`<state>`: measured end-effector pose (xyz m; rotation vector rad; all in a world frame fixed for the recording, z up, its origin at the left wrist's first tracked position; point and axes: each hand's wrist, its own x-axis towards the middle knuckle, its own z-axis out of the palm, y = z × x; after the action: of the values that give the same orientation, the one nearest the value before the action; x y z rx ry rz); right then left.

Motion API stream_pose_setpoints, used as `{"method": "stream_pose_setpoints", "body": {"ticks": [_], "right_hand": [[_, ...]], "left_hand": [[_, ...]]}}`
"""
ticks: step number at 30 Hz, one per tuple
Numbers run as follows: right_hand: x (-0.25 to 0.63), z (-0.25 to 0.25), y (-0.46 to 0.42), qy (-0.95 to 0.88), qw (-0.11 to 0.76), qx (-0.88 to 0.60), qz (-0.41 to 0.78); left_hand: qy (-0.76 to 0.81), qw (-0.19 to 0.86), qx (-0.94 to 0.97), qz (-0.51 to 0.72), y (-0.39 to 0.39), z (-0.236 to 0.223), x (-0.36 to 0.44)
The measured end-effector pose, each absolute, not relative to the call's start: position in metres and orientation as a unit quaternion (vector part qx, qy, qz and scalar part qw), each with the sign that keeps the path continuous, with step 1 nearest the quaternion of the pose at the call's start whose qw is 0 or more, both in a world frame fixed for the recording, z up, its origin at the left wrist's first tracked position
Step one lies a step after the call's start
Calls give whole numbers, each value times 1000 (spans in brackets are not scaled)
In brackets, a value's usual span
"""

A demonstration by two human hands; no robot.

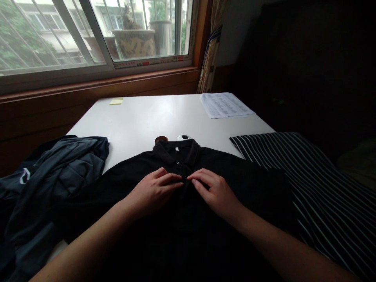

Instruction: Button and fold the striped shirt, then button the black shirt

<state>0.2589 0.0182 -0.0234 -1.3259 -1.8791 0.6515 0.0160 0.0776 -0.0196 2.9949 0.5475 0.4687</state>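
A black polo shirt lies spread face up on the white table, its collar pointing away from me. One small button shows just below the neck opening. My left hand rests on the chest from the left, fingers pinched at the front placket. From the right, my right hand pinches the placket edge between thumb and fingertips, close beside the left fingertips. The bit of cloth between the fingers is too dark to make out in detail.
Dark grey-blue clothing is heaped at the left, and black-and-white striped cloth lies at the right. Beyond the collar sit a brown round object and a white round one. Printed papers and a yellow note lie farther back.
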Motion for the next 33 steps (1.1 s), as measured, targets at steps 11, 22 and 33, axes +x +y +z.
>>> {"method": "stream_pose_setpoints", "body": {"ticks": [11, 22, 33], "right_hand": [[257, -23, 19, -730, 372, -510, 262], [255, -24, 20, -739, 368, -502, 257], [255, -25, 20, -751, 368, -490, 246]], "left_hand": [[194, 74, 961, 183, 82, -24, 21], [260, 60, 940, 213, 80, -33, 33], [246, 23, 947, 203, 75, -33, 36]]}}
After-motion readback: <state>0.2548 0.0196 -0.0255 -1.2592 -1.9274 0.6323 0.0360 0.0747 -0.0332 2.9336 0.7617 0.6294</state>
